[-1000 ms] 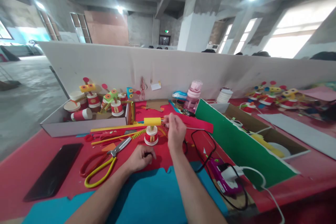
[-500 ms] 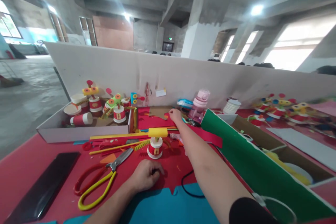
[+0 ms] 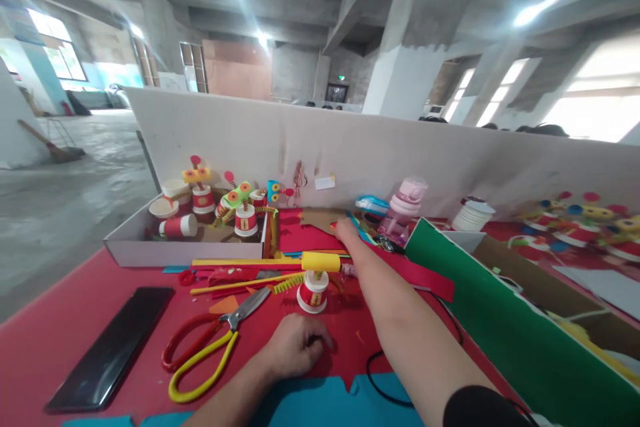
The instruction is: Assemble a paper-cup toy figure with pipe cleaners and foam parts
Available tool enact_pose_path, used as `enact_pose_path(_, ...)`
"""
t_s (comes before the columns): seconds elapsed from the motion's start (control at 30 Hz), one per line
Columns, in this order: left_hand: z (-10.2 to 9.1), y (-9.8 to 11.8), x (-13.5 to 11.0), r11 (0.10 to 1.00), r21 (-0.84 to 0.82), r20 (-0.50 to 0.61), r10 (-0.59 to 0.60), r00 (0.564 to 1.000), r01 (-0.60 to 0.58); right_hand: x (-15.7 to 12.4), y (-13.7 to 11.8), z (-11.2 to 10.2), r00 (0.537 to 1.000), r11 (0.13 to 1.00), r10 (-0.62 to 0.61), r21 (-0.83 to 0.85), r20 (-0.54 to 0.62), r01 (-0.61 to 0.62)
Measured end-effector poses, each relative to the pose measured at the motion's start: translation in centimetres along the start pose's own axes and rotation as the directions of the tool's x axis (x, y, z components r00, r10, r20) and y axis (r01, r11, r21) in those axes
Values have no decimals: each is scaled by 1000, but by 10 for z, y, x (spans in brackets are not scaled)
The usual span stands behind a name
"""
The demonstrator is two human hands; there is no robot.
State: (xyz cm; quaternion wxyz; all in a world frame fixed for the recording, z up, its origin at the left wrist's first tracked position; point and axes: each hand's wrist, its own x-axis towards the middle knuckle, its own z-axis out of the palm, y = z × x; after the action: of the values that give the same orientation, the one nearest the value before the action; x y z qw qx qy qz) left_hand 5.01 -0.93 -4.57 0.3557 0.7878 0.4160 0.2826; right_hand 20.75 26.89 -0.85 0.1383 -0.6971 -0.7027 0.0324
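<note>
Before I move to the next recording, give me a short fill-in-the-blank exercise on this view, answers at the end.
1. One handle of the scissors is yellow, the other ____.
2. The tube on the cup figure just beyond the person's left hand is ____.
3. The hand beside the brown cardboard is the person's ____ hand.
4. The long near wall of the box on the right is ____.

Missing words: red; yellow; right; green.
</note>
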Motion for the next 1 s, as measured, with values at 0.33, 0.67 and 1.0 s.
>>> enact_pose_path(0.33, 0, -3, 1, 999, 10, -27, 33, 999, -33, -34, 33, -80, 950, 979, 97, 202, -298, -36)
enact_pose_path(0.67, -2, -6, 2, 981, -188, -5, -52, 999, 50, -187, 18, -108, 912, -65, 112, 912, -396, 404)
enact_pose_path(1.0, -40, 15, -25, 764, -602, -35, -315, 948, 232, -288, -31, -24, 757, -102, -642, 965, 120, -240)
